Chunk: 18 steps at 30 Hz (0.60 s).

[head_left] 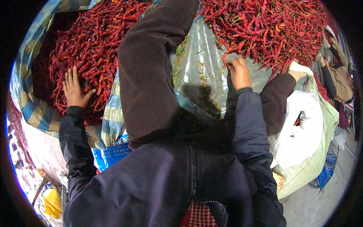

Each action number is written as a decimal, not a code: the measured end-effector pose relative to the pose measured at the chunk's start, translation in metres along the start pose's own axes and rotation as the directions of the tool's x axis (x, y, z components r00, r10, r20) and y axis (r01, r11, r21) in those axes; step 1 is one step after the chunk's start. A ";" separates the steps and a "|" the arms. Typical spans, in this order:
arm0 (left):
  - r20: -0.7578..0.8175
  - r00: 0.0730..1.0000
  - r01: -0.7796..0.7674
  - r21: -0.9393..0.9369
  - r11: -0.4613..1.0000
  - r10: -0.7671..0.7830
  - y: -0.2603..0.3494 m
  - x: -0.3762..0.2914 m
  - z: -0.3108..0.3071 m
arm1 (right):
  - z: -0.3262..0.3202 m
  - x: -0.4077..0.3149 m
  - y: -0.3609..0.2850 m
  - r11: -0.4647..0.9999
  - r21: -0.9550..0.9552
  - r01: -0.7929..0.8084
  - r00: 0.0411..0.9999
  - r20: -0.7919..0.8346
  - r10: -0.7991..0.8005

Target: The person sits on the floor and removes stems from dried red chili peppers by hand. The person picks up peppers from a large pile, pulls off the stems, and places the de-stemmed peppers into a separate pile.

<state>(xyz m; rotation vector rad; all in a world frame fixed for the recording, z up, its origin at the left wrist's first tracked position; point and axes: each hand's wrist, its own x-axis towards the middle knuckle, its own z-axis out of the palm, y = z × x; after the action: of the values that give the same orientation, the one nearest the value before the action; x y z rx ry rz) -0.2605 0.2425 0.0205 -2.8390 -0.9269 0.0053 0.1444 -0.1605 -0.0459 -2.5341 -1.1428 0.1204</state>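
Note:
My left hand [75, 89] lies with its fingers spread on dried red chilies [88, 54] in a blue-and-cream checked woven sack [28, 73] at the left. My right hand [240, 73] is bent, its fingertips close to a red chili [225, 59] at the near edge of a large heap of red chilies [269, 31]. Whether its fingers grip that chili I cannot tell. Under and before the right hand spreads a clear plastic sheet [190, 68], with small green stems and bits of chili scattered on it between my legs.
My bent leg [147, 73] stands between the sack and the sheet. At the right are a pale green woven sack [312, 170] with a white plastic bag [300, 127] on it, a blue wheeled cart [326, 173] and another person [339, 79]. A yellow item [52, 203] lies at lower left.

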 end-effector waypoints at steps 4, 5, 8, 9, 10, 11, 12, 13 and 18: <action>0.067 0.990 0.128 0.008 0.992 -0.128 0.030 -0.012 -0.012 | -0.007 -0.034 0.012 0.976 0.151 -0.154 0.987 -0.013 0.158; 0.077 0.988 0.135 0.020 0.991 -0.136 0.043 -0.012 -0.020 | -0.008 -0.038 0.017 0.955 0.240 -0.172 0.978 -0.075 0.195; -0.115 0.993 0.001 0.036 0.999 0.003 0.082 -0.012 -0.035 | -0.007 -0.043 0.036 0.778 0.597 -0.194 0.899 -0.209 0.384; -0.217 0.971 -0.087 0.050 0.995 0.096 0.091 -0.017 -0.035 | -0.014 -0.042 0.024 0.579 0.783 -0.230 0.859 -0.116 0.498; -0.157 0.980 -0.143 -0.142 0.980 0.120 0.100 -0.023 -0.031 | -0.021 -0.042 0.017 0.414 0.895 -0.166 0.830 -0.099 0.548; -0.110 0.979 -0.197 -0.337 0.921 0.169 0.114 -0.025 -0.022 | -0.031 -0.045 0.015 0.240 0.967 -0.084 0.797 -0.079 0.599; -0.034 0.995 -0.100 -0.417 0.903 0.094 0.137 -0.025 -0.015 | -0.041 -0.052 0.022 0.164 0.985 -0.062 0.787 -0.053 0.615; 0.050 0.999 0.006 -0.483 0.875 0.020 0.154 -0.029 -0.010 | -0.052 -0.059 0.020 0.103 0.994 -0.045 0.806 -0.025 0.592; 0.175 0.981 0.166 -0.519 0.838 -0.085 0.154 -0.043 -0.011 | -0.101 -0.091 -0.002 -0.248 0.961 0.120 0.952 -0.041 0.304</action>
<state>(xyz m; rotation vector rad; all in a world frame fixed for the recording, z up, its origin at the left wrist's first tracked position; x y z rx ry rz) -0.2039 0.0930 0.0062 -3.3080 -1.3280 -0.0741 0.1045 -0.2555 0.0422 -0.9062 -0.2421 0.4950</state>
